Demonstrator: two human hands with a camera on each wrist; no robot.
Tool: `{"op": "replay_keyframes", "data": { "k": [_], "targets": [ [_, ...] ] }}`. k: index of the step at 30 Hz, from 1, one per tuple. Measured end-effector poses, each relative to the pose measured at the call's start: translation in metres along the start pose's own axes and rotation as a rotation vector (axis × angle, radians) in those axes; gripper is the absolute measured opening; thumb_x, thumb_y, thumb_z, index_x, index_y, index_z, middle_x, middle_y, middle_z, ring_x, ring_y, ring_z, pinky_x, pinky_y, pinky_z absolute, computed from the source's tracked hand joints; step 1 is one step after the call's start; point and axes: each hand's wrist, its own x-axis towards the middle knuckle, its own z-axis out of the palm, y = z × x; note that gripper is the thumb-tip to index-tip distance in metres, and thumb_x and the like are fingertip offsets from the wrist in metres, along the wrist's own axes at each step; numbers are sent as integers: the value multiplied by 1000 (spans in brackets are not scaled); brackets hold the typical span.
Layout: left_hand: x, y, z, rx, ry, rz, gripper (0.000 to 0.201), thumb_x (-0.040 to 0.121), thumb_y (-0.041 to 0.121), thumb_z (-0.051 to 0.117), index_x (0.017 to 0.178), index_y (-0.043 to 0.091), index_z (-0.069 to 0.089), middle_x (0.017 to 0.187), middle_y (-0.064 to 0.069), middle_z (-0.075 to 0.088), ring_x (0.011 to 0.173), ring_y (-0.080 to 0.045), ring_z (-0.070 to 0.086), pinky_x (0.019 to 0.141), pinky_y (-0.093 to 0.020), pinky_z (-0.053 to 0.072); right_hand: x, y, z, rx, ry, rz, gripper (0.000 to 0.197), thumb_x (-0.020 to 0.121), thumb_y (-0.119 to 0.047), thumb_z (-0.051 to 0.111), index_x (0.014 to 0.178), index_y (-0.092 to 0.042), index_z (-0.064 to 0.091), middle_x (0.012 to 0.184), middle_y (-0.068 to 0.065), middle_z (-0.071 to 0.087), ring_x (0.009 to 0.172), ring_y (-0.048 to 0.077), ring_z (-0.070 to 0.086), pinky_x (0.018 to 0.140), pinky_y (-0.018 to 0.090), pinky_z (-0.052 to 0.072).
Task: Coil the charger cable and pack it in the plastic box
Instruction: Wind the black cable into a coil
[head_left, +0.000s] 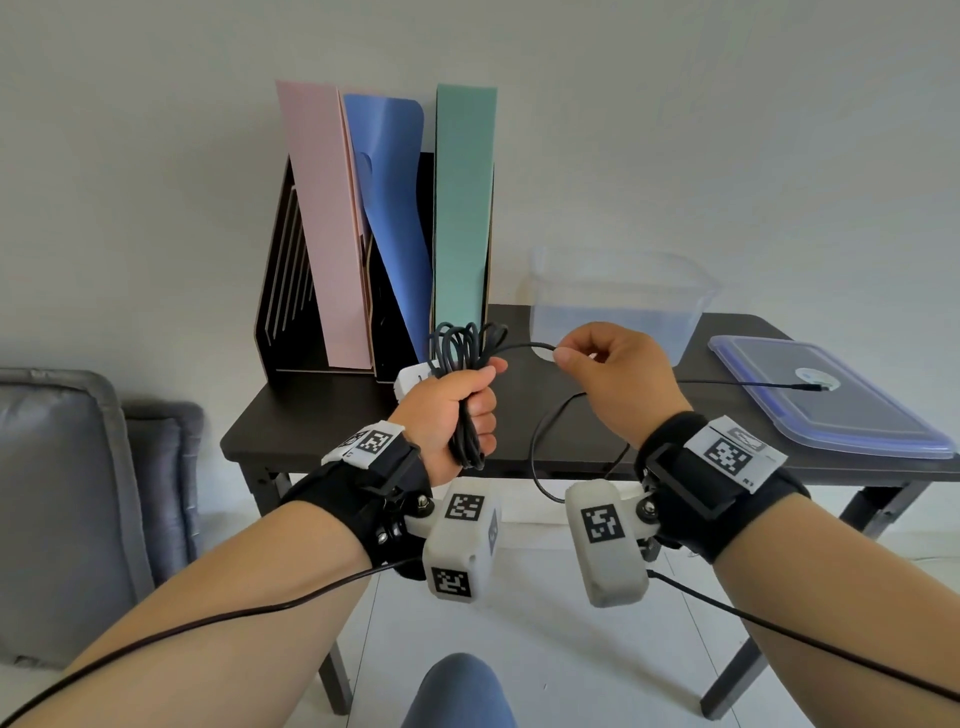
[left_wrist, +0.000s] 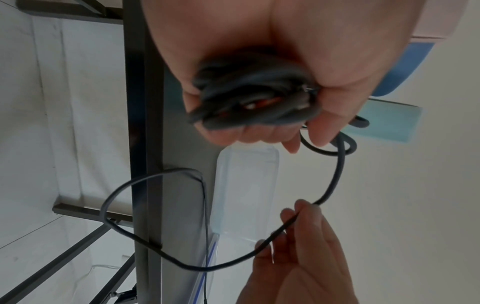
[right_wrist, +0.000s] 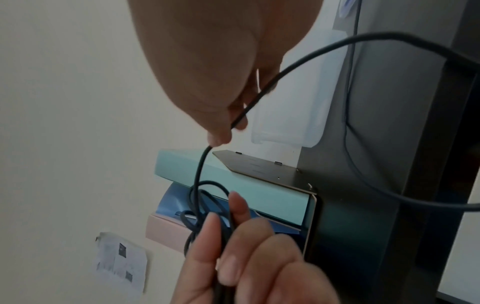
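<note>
Our left hand (head_left: 457, 410) is fisted around the bundle of loops of the charger cable (head_left: 467, 358), loops sticking up above the thumb and hanging out below the little finger. A white charger brick (head_left: 410, 379) shows just behind the fist; we cannot tell whether the fingers also hold it. Our right hand (head_left: 608, 379) pinches the free run of cable between thumb and forefinger, just right of the bundle, other fingers curled loosely.

From the pinch the cable drops in a slack loop (head_left: 540, 457) below the table edge (head_left: 363, 457), then climbs back over the dark tabletop, and its plug end (head_left: 815, 386) lies on the blue-rimmed lid (head_left: 831, 400) at the right. So the cable is mostly in the left hand, with a tail still out. The clear plastic box (head_left: 623, 301) stands open behind the right hand, near the wall, nothing visible inside.

Risks, as we judge them:
- Slack loop hangs under the table edge; pulling the next turn in could snag it there and jerk the bundle.
- Plug end dragging across the lid could catch the rim or shift the lid.
- Loops in the fist look uneven; easing the grip to take another turn may let them spring apart or tangle.
- The right-hand pinch is light, so the cable could slip through and the turn come out too long.
- Bundle may be too springy for the box and pop open when let go.
- File holder with pink, blue and green folders (head_left: 384, 234) stands close behind the left hand; a wide swing could knock it.
</note>
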Motion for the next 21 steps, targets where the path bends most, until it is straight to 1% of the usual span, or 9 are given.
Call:
{"op": "replay_keyframes", "data": {
  "k": [4, 7, 9, 11, 12, 15, 16, 19, 21],
  "targets": [
    [-3, -5, 2, 118, -60, 0, 20, 93, 15, 43, 99, 21, 62, 47, 7, 30, 41, -8, 26, 43, -19, 23, 6, -6, 2, -13, 10, 13, 15, 87, -26, 59, 77, -17, 65, 62, -7, 55, 58, 7, 50, 59, 21, 41],
    [-4, -8, 7, 141, -117, 3, 26, 92, 11, 45, 107, 23, 62, 47, 7, 29, 41, -8, 26, 44, -19, 25, 4, -11, 9, 16, -26, 37, 18, 90, -24, 55, 75, -17, 64, 55, -6, 60, 50, 6, 55, 61, 25, 51],
    [-4, -8, 12, 169, -133, 1, 19, 91, 12, 47, 93, 24, 62, 46, 7, 30, 41, -8, 26, 45, -21, 24, 2, -12, 14, 64, -47, 51, 22, 90, -21, 52, 72, -17, 64, 52, -6, 62, 50, 8, 57, 64, 30, 55],
    [-4, -8, 16, 253, -112, 8, 20, 90, 13, 52, 74, 22, 58, 47, 7, 32, 42, -9, 27, 46, -22, 25, 1, -12, 16, 93, -44, 69, 25, 90, -20, 52, 70, -13, 65, 57, 2, 65, 55, 13, 58, 68, 34, 55],
    [-4, -8, 17, 300, -96, 19, 21, 90, 13, 53, 70, 19, 59, 48, 5, 32, 42, -10, 27, 46, -23, 25, 1, -11, 16, 123, -43, 83, 24, 89, -18, 53, 70, -10, 66, 60, 5, 66, 57, 15, 58, 70, 35, 55],
    [-3, -9, 21, 385, -57, 61, 6, 88, 12, 58, 87, 7, 59, 51, 3, 37, 43, -11, 31, 47, -25, 27, 0, -10, 16, 182, -51, 107, 23, 87, -15, 55, 67, -9, 66, 61, 4, 65, 55, 13, 55, 68, 31, 54],
    [-2, -10, 21, 396, -37, 69, 7, 87, 13, 59, 90, 6, 59, 51, 2, 39, 43, -11, 32, 46, -24, 28, 0, -10, 16, 178, -51, 104, 23, 85, -15, 56, 65, -11, 66, 61, 2, 64, 56, 12, 55, 68, 29, 52],
    [4, -13, 20, 430, 34, 100, 11, 78, 19, 68, 81, 10, 62, 55, 1, 43, 46, -13, 39, 50, -26, 34, 1, -11, 15, 157, -49, 81, 24, 84, -17, 57, 61, -20, 64, 68, 1, 65, 65, 12, 56, 67, 26, 49],
    [6, -13, 19, 439, 83, 114, 10, 72, 24, 72, 73, 15, 66, 60, -2, 45, 53, -17, 43, 56, -30, 39, 1, -10, 14, 173, -64, 82, 25, 86, -18, 56, 64, -26, 63, 71, -2, 64, 67, 10, 55, 65, 22, 46]
  ]
}}
